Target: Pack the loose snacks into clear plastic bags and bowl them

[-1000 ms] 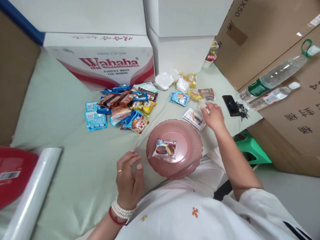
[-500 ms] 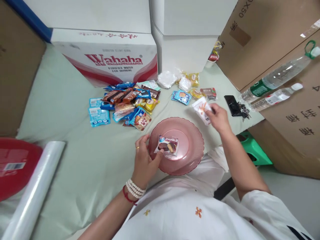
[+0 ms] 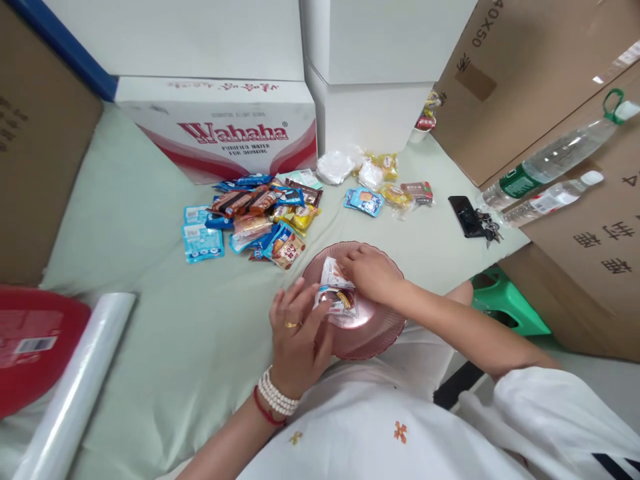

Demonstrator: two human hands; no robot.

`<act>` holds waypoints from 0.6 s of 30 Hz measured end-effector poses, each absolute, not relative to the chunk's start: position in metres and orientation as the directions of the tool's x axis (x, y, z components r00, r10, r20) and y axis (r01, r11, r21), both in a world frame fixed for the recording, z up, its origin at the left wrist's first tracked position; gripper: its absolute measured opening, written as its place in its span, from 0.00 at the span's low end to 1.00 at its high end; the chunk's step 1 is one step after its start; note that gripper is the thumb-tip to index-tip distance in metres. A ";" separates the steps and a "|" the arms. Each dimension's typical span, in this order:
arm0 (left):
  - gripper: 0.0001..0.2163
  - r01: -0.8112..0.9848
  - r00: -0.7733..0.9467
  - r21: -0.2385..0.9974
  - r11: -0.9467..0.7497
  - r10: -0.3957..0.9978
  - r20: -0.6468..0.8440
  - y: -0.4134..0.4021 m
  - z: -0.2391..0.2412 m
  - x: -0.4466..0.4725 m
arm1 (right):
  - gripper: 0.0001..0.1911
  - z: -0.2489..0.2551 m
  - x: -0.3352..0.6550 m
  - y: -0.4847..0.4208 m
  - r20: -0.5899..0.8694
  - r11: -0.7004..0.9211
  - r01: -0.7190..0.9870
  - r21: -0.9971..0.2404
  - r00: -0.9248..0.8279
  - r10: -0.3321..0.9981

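Observation:
A pink ribbed plate (image 3: 373,333) sits on the pale green cloth in front of me. On it lies a chocolate pie packet (image 3: 339,301), and my left hand (image 3: 299,333) rests at the plate's left rim with its fingertips on that packet. My right hand (image 3: 369,272) is over the plate and holds a white snack packet (image 3: 331,272) with orange print against the first one. A heap of mixed snack packets (image 3: 260,213) lies beyond the plate to the left.
A Wahaha carton (image 3: 220,127) and white boxes stand at the back, brown cartons at right with two water bottles (image 3: 550,160). A few more snacks (image 3: 385,187), a phone with keys (image 3: 467,217), a film roll (image 3: 75,387), a red lid (image 3: 25,340) and a green stool (image 3: 505,303) surround me.
My right hand picked up the white packet from the cloth right of the plate and carried it onto the plate. My left hand moved from the cloth to the packet on the plate.

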State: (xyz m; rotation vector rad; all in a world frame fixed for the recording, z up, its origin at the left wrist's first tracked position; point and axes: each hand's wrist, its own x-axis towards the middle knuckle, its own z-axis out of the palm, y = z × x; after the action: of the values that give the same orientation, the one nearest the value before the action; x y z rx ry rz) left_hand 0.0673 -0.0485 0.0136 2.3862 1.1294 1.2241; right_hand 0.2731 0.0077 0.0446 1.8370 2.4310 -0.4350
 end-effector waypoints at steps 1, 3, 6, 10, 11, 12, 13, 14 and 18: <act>0.20 0.527 0.357 0.510 -0.680 0.722 0.593 -0.050 0.014 0.065 | 0.17 0.049 0.273 0.006 -0.177 0.291 0.947 -0.136 -0.313 0.933; 0.17 0.537 0.285 0.558 -0.632 0.759 0.586 -0.050 0.012 0.058 | 0.17 0.061 0.280 0.011 -0.062 0.318 0.942 -0.106 -0.326 0.943; 0.12 0.565 0.151 0.629 -0.534 0.817 0.557 -0.049 0.006 0.044 | 0.21 0.071 0.311 0.049 0.176 0.143 0.975 -0.168 -0.113 0.978; 0.05 0.593 0.135 0.665 -0.453 0.871 0.473 -0.049 -0.002 0.024 | 0.21 0.057 0.361 0.137 0.103 -0.094 0.982 -0.164 0.112 0.988; 0.05 0.593 0.155 0.662 -0.459 0.872 0.465 -0.050 -0.004 0.020 | 0.21 0.051 0.369 0.156 -0.015 -0.128 0.983 -0.131 0.127 0.992; 0.05 0.592 0.179 0.653 -0.473 0.867 0.465 -0.051 -0.006 0.017 | 0.22 0.046 0.373 0.172 -0.116 -0.153 0.983 -0.099 0.141 0.983; 0.06 0.593 0.203 0.639 -0.489 0.860 0.469 -0.053 -0.007 0.013 | 0.24 0.041 0.376 0.185 -0.196 -0.172 0.983 -0.072 0.155 0.968; 0.06 0.598 0.222 0.625 -0.502 0.853 0.473 -0.054 -0.009 0.010 | 0.25 0.038 0.376 0.194 -0.247 -0.187 0.981 -0.051 0.170 0.954; 0.06 0.633 0.235 0.591 -0.499 0.852 0.467 -0.060 -0.015 0.000 | 0.25 0.038 0.371 0.205 -0.309 -0.204 0.979 -0.021 0.187 0.932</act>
State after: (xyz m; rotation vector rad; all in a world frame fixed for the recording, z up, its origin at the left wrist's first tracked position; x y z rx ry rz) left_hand -0.0002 -0.0601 -0.0154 2.2334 1.3874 1.1249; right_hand 0.3709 0.2047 0.0378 2.2743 1.8560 -0.3798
